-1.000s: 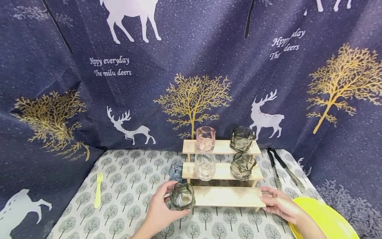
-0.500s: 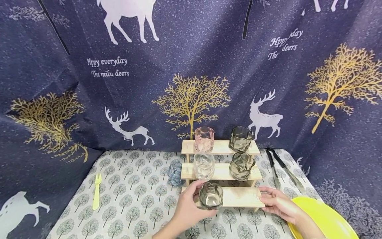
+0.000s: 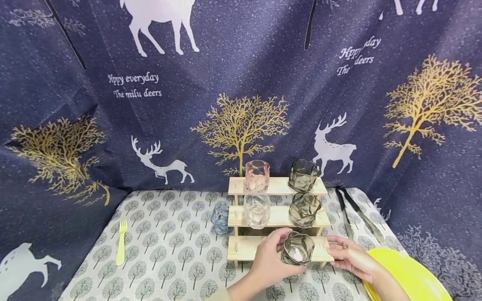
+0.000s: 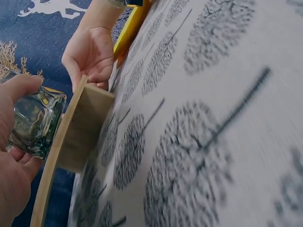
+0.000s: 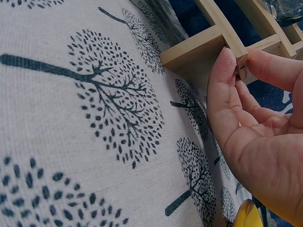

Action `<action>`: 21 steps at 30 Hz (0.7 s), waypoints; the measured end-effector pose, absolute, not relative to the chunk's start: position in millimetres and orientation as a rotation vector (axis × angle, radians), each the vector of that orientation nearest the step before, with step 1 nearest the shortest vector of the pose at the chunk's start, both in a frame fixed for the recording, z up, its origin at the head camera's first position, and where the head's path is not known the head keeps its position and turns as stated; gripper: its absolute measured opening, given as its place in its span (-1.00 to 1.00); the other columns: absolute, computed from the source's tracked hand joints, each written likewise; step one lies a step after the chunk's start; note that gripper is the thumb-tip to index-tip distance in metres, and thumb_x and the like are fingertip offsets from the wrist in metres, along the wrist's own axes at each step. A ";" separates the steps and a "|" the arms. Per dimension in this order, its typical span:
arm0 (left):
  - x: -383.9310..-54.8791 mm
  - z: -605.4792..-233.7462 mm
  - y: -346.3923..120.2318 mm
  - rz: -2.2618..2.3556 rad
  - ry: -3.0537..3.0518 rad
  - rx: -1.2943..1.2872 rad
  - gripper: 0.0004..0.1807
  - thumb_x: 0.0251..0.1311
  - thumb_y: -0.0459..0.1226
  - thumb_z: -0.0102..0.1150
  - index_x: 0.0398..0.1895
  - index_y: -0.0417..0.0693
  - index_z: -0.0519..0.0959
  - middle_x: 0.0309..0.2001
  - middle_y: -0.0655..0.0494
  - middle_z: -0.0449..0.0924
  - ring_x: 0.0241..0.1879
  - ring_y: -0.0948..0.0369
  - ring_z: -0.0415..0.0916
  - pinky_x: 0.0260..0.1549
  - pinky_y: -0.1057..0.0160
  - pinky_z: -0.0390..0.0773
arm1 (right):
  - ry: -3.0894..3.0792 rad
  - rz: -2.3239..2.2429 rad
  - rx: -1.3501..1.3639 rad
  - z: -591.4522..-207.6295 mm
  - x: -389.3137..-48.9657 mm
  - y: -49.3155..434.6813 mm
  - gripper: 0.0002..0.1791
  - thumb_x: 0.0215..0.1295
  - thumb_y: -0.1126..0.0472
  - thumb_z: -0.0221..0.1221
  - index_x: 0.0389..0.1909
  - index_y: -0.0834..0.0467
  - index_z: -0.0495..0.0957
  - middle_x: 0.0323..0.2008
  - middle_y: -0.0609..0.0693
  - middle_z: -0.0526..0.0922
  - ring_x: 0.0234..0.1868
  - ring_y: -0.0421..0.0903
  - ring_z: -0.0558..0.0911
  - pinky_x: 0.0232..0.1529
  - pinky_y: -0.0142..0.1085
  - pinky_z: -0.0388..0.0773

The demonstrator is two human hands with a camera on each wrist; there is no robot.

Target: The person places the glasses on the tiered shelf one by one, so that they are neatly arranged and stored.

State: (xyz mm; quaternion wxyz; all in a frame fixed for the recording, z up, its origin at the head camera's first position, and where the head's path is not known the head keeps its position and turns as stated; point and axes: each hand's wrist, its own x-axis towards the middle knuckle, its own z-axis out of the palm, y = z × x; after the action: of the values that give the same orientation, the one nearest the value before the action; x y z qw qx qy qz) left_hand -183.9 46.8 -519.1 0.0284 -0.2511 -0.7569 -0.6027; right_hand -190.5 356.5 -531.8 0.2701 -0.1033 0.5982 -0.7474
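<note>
My left hand (image 3: 269, 259) grips a smoky grey glass (image 3: 298, 248) from its left side, at the right part of the lowest shelf. In the left wrist view the glass (image 4: 38, 120) sits right against the board, with thumb and fingers round it. A three-step wooden rack (image 3: 241, 248) stands under it. My right hand (image 3: 352, 257) pinches the right end of the lowest board; the right wrist view shows thumb and finger on the wood (image 5: 208, 42). On the middle step are a clear glass (image 3: 257, 211) and a grey glass (image 3: 305, 209); a pink glass (image 3: 257, 175) and another grey glass (image 3: 303, 175) occupy the top.
A blue glass (image 3: 221, 219) stands on the patterned cloth left of the rack. Farther left lies a yellow fork (image 3: 121, 242). Black-handled tongs (image 3: 359, 215) lie to the right, behind a yellow plate (image 3: 410, 276) beside my right forearm. A dark printed curtain hangs behind.
My left hand has carried the grey glass rightward, from the left end of the lowest shelf to its right part. My right hand has kept its hold on the board's end.
</note>
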 end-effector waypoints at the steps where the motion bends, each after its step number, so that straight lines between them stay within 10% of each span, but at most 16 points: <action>1: -184.6 -519.9 50.3 -1.845 -2.332 -0.783 -0.04 -0.24 -0.19 0.78 0.35 0.16 0.47 0.09 0.28 0.55 0.07 0.33 0.56 0.10 0.37 0.59 | 1.610 -2.016 -0.282 -532.1 -190.6 356.6 -0.61 0.60 0.39 -0.06 0.34 0.12 0.41 0.01 0.04 0.66 -0.08 -0.13 0.68 -0.02 -0.28 0.67; 21: -188.1 -520.0 73.0 -1.751 -2.366 -0.798 -0.08 -0.11 -0.03 0.72 0.35 0.16 0.40 0.15 0.25 0.57 0.13 0.33 0.55 0.13 0.38 0.57 | 1.598 -2.013 -0.273 -531.8 -189.5 356.2 -0.64 0.59 0.39 -0.04 0.25 0.02 0.45 0.03 0.01 0.68 -0.09 -0.16 0.68 -0.01 -0.30 0.67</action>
State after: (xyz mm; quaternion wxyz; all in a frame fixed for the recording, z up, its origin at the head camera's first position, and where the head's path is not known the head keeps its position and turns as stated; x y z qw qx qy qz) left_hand -188.1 73.0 -520.0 0.0462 -0.2616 -0.7750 -0.5735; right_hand -189.5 356.2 -531.8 0.2750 -0.1016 0.5943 -0.7489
